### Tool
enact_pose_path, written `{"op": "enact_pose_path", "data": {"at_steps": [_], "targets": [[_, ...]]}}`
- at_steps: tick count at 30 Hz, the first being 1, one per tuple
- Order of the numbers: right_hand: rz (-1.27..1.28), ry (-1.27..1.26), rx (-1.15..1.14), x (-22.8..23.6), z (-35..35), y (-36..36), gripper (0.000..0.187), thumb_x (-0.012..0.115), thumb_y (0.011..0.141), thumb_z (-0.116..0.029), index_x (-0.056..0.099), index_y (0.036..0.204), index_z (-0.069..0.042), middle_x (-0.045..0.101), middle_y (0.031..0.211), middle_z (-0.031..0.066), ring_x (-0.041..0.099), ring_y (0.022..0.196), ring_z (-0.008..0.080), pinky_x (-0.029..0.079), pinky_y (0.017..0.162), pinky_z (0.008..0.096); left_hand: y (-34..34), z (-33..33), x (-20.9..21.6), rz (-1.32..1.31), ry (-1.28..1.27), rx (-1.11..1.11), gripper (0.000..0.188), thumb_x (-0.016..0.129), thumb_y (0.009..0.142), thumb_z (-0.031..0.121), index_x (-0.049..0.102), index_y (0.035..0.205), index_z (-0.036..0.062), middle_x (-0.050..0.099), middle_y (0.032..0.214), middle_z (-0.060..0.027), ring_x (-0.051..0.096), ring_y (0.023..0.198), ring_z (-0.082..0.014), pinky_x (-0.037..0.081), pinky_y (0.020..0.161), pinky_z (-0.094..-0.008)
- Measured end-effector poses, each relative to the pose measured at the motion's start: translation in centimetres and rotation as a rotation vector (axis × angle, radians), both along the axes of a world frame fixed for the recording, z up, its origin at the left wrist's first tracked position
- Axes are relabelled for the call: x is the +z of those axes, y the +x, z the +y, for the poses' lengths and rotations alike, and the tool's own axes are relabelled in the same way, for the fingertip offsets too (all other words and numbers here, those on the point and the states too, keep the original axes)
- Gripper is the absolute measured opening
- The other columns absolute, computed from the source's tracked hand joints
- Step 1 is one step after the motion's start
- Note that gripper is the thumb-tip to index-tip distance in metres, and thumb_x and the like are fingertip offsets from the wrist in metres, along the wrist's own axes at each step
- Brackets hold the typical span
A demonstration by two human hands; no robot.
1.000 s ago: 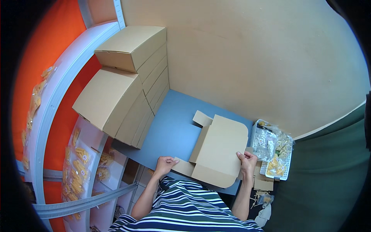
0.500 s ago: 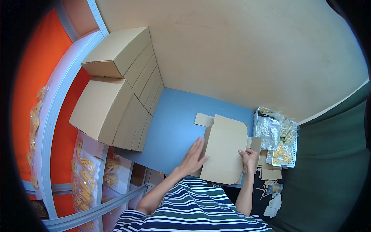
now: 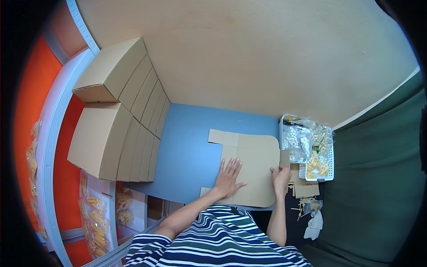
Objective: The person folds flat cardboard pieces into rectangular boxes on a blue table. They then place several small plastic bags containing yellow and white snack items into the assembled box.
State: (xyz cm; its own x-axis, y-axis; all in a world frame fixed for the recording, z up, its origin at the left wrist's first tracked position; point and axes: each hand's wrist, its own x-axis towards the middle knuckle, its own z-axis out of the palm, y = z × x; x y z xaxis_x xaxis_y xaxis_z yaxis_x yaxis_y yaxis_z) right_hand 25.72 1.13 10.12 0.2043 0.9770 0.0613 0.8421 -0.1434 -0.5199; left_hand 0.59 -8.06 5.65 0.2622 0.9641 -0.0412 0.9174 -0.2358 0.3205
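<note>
- The left hand (image 3: 228,180) lies palm down on the cardboard blank (image 3: 258,162), fingers spread wide.
- The right hand (image 3: 280,179) seems to hold the cardboard blank's right edge, though its fingers are partly hidden.
- The cardboard blank rests on the blue tabletop (image 3: 187,151), between stacked cartons (image 3: 95,138) and a white basket (image 3: 303,171).

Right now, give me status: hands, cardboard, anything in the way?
Left hand spread on cardboard. Right hand gripping its right edge. Cardboard on blue table. Possible obstacle: basket close on the right.
</note>
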Motion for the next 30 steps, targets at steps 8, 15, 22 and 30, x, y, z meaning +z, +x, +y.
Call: {"op": "enact_pose_path", "data": {"at_steps": [8, 15, 22, 30], "targets": [[0.871, -0.221, 0.048, -1.7, 0.7, -0.7, 0.034, 0.082, 0.090, -0.004, 0.077, 0.121, 0.008, 0.082, 0.099, 0.0119, 0.075, 0.085, 0.0127, 0.058, 0.075, 0.0281, -2.4, -1.1, 0.5, -0.060, 0.019, 0.082, 0.100, 0.052, 0.102, 0.068, 0.023, 0.170, 0.0007, 0.021, 0.178, -0.0199, 0.012, 0.166, -0.0381, 0.000, 0.132, -0.0627], [0.261, -0.258, 0.107, -3.7, 1.1, -7.8, 0.032, 0.081, 0.091, -0.012, 0.077, 0.114, 0.009, 0.080, 0.089, 0.0202, 0.076, 0.078, 0.0337, 0.058, 0.076, 0.0398, -7.0, -2.4, 0.6, 0.011, 0.019, 0.156, 0.101, 0.054, 0.101, 0.069, 0.024, 0.170, 0.0013, 0.021, 0.177, -0.0213, 0.012, 0.166, -0.0394, -0.001, 0.131, -0.0651], [0.280, -0.080, 0.062, -7.1, 2.5, -7.2, 0.028, 0.084, 0.088, -0.017, 0.079, 0.099, 0.008, 0.063, 0.065, 0.0112, 0.060, 0.063, 0.0162, 0.050, 0.064, 0.0358, -7.1, -1.0, 0.7, 0.026, 0.016, 0.168, 0.102, 0.052, 0.100, 0.069, 0.023, 0.170, 0.0015, 0.018, 0.178, -0.0216, 0.007, 0.167, -0.0395, -0.007, 0.129, -0.0675], [0.028, 0.013, -0.002, -4.9, 1.6, -8.7, 0.029, 0.086, 0.087, -0.021, 0.081, 0.101, 0.003, 0.077, 0.089, 0.0242, 0.075, 0.084, 0.0424, 0.058, 0.079, 0.0491, -7.2, -0.3, 1.0, 0.025, -0.014, 0.139, 0.100, 0.053, 0.099, 0.068, 0.022, 0.172, 0.0066, 0.016, 0.178, -0.0232, 0.005, 0.166, -0.0419, -0.010, 0.128, -0.0699]]}}
